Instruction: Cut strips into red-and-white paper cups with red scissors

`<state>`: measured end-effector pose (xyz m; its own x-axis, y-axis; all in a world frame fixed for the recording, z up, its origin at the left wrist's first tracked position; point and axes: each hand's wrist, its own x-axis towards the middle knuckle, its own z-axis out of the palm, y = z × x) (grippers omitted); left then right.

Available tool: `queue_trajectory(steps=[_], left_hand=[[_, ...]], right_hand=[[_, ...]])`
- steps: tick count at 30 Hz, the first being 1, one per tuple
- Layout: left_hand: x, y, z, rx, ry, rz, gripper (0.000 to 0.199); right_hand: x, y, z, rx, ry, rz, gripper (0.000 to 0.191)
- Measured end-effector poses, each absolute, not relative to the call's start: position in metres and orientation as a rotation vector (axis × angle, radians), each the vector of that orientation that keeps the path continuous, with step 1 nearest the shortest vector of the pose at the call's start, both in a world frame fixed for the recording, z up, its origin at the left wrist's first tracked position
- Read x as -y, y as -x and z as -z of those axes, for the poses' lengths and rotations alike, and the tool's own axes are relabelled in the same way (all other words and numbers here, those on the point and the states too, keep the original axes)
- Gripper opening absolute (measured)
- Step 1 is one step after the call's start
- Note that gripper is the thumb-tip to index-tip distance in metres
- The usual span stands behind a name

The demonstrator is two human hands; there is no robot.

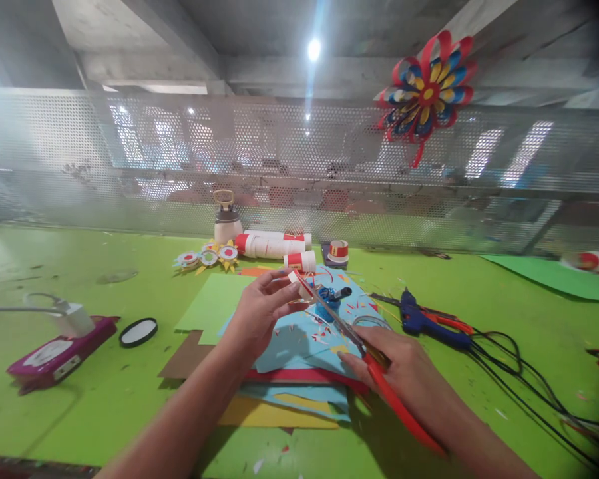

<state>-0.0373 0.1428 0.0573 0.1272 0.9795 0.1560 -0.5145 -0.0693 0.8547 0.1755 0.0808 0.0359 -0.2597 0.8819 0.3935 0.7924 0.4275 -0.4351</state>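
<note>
My left hand [267, 309] pinches a small white paper cup piece with a red band [301, 286] between thumb and fingers, above a pile of paper. My right hand [402, 362] grips scissors with red-orange handles [384, 386]. Their metal blades point up and left, with the tips at the cup piece; whether they cut into it I cannot tell. Just behind the blades stands a blue container [325, 307] with a black-tipped item in it. Light blue paper [289, 346] strewn with small red, white and yellow scraps lies beneath both hands.
A blue glue gun [424, 322] and black cables lie at right. A magenta power strip [62, 352] and a round black-rimmed disc [138, 332] are at left. Stacked paper cups [274, 246], a spray bottle [227, 223] and paper flowers [208, 257] stand along the back, before a perforated metal screen [180, 146].
</note>
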Motion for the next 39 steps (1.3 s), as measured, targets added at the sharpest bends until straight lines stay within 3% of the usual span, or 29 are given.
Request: queue_trajectory(steps=[30,39], left_hand=[[-0.1422,0.0337,-0.0527,-0.615,-0.996,-1.415,0.037],[-0.1408,0.0351,-0.0595,-0.604,-0.928,-1.412,0.025]], right_hand=[[-0.0786,-0.1681,-0.0329,2.043,1.325,-0.256,0.024],[-0.0786,-0.1708,-0.0324,2.059,1.372,-0.232,0.024]])
